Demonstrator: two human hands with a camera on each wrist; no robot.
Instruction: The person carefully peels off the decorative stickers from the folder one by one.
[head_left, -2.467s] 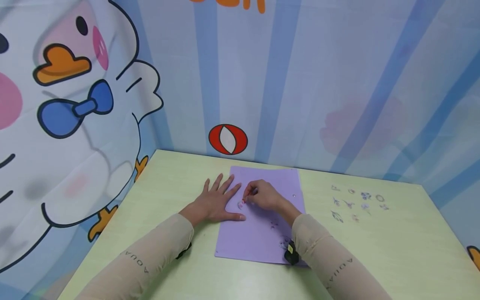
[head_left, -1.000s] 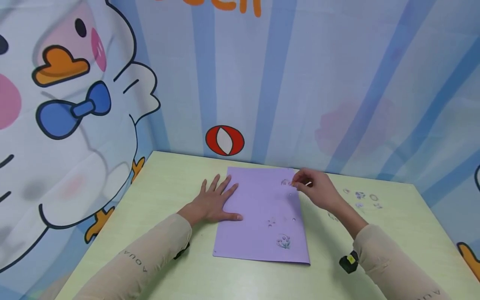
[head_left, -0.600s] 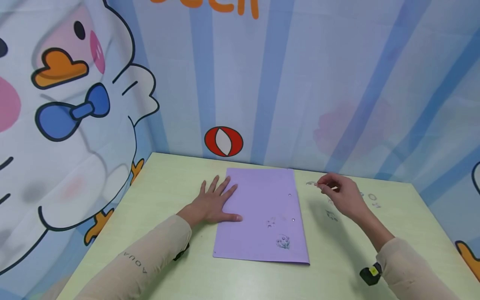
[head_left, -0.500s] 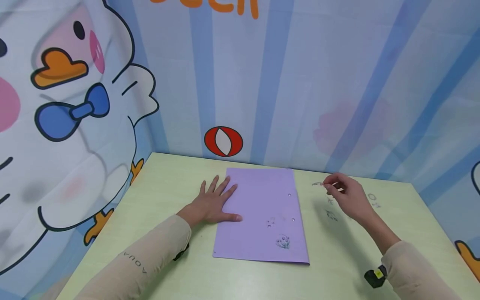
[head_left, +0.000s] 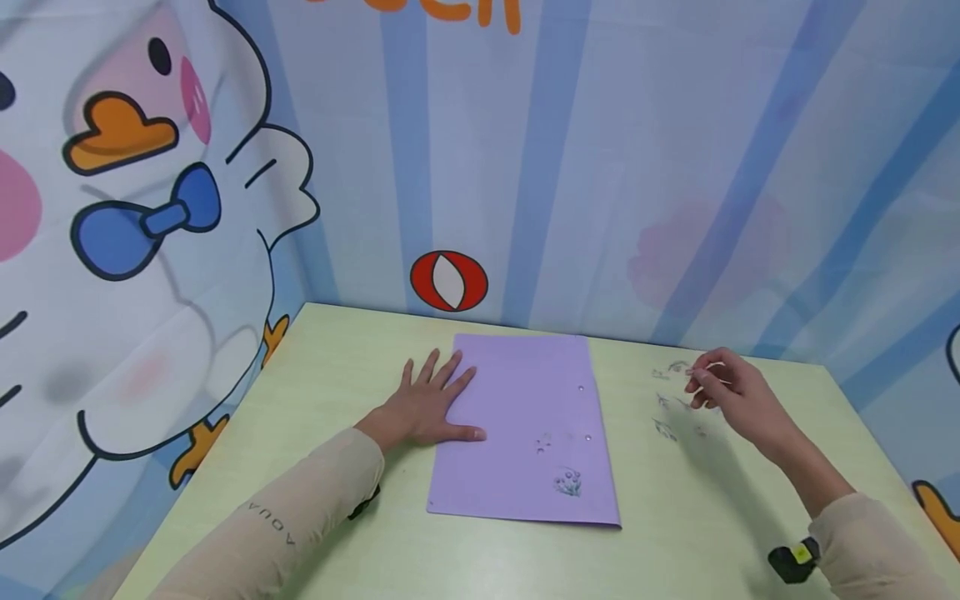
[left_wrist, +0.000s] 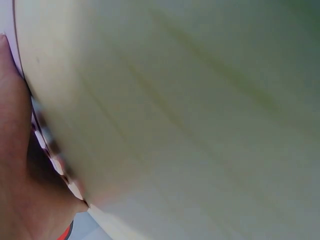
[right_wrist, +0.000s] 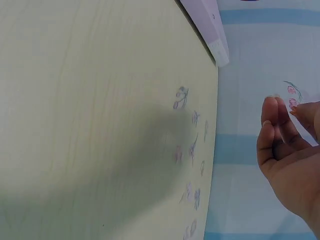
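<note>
In the head view my left hand (head_left: 429,408) lies with spread fingers across the left edge of a purple folder-like sheet (head_left: 525,383). A spray of flowers (head_left: 567,482) and a few small marks show on the sheet's lower right. To the right of the sheet, my right hand (head_left: 738,400) pinches a small clear flower sticker (head_left: 677,367) between thumb and index finger, raised above the table. The right wrist view shows its pink blooms and green stem clearly: the sticker (right_wrist: 292,92) sticks up from the fingertips.
Several small clear stickers, among them a leafy one (head_left: 664,429), lie on the pale table (head_left: 495,558) under and around my right hand. A printed cloth backdrop (head_left: 480,167) stands along the table's far edge.
My right hand has moved from over the purple sheet rightward to above the loose stickers, still pinching a sticker. The left hand stays in place.
</note>
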